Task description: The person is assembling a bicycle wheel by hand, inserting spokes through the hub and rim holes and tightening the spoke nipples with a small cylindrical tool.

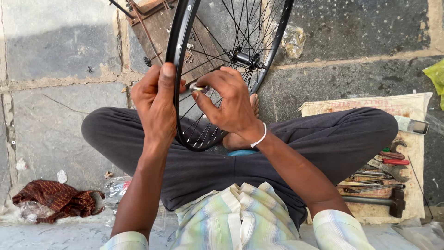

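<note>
Head view: stone-slab floor (60, 106) with rough mortar joints, outdoors by the light. Seated cross-legged on it, dark trousers, striped shirt low in frame.

Black bicycle wheel rim (177, 69) standing upright between the knees, spokes (203, 125) fanning to the hub (244, 59) just beyond the hands. Left hand (155, 104) wrapped around the rim's near side, thumb up along the edge, fingers curled shut on it. Right hand (231, 104) reaching in through the spokes from the other side, white band on the wrist, fingers pinched tight on a small metal tool (199, 87) at the inner face of the rim, touching the left hand's fingertips. Exact tool type too small to tell; looks like a spoke key.

Step in hand, by judgement: working one spoke end at the rim, tensioning or seating it. Next move likely calls for a short twist with the right hand while the left keeps the rim steady, then turning the wheel on to the neighbouring spoke.

Beyond the hands, a wooden board (157, 28) under the wheel. Well to the right of the right hand, a sack cloth (416, 104) with spanners and pliers (386, 169) and a hammer (384, 201). Far to the left of the left hand, a crumpled red-brown rag (58, 196).
</note>
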